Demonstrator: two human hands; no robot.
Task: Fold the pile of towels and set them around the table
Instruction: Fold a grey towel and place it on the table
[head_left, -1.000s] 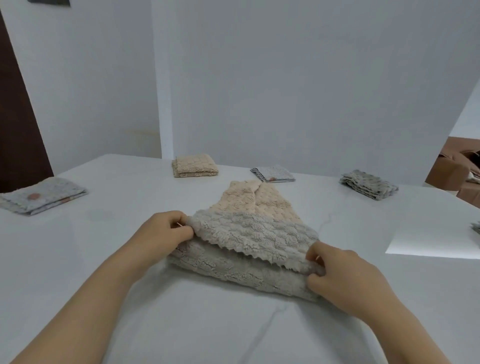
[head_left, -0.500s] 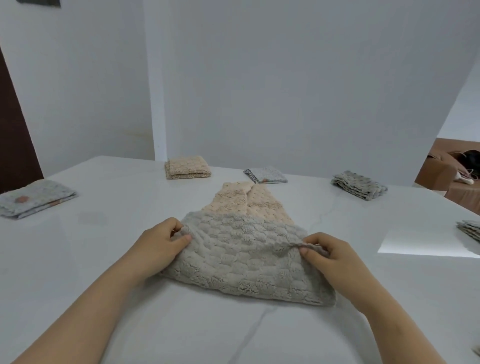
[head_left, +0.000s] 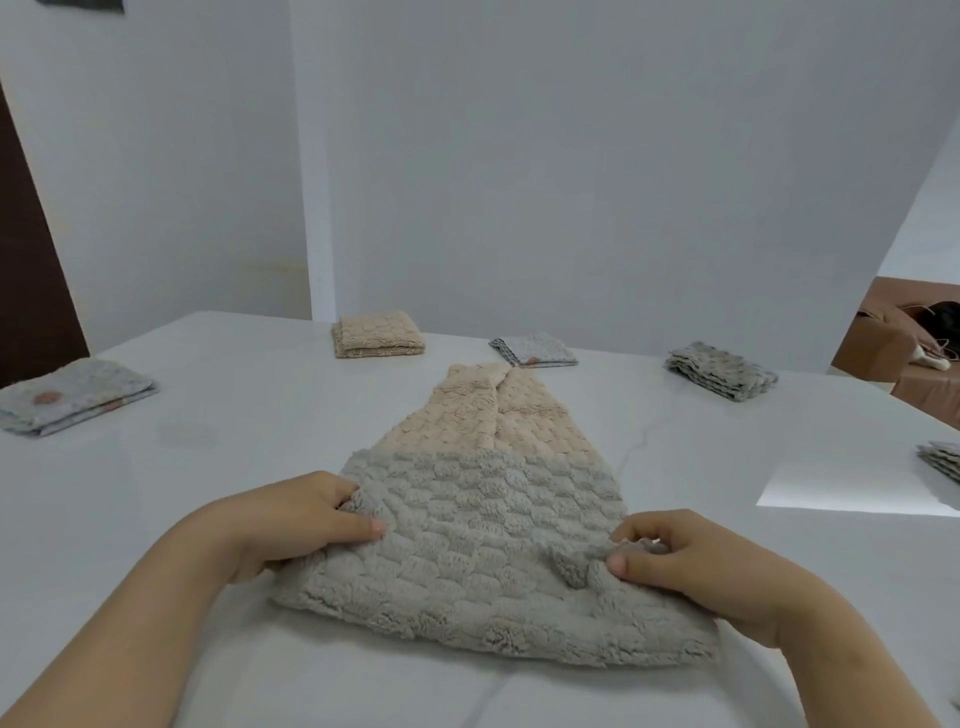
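Note:
A fluffy grey towel (head_left: 483, 551) lies flat in front of me on the white table (head_left: 249, 415), covering the near part of a beige towel (head_left: 493, 415) that pokes out behind it. My left hand (head_left: 291, 519) pinches the grey towel's left edge between thumb and fingers. At the right edge, my right hand (head_left: 691, 566) pinches a small bunch of the same towel.
Folded towels sit around the table: a beige one (head_left: 378, 334) and a patterned one (head_left: 533, 350) at the back, a grey one (head_left: 722, 370) back right, a patterned one (head_left: 72, 396) far left, another grey one (head_left: 943, 460) at the right edge. White walls stand behind.
The lifted grey layer has been drawn toward me and laid flat, so the towel now lies spread out. Both hands moved nearer with its side edges.

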